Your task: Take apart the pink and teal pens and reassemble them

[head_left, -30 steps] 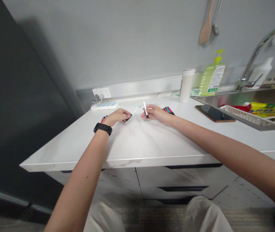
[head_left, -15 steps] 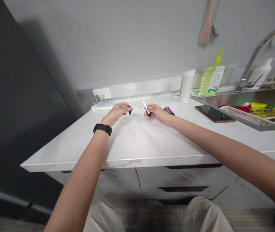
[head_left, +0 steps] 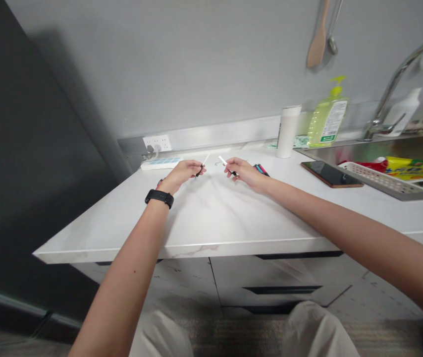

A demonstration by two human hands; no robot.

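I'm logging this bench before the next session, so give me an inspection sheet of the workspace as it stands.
surface: white marbled counter, drawers below.
things in hand: thin white stick with a dark end; white pen piece with a dark end.
clutter: coloured pens, phone, white tumbler, soap bottle, white basket at the sink.
grips: left hand pinches the stick; right hand pinches the pen piece.
cables: power strip below the wall socket; its cord is too small to trace.
surroundings: grey wall, faucet, hanging wooden spatula.
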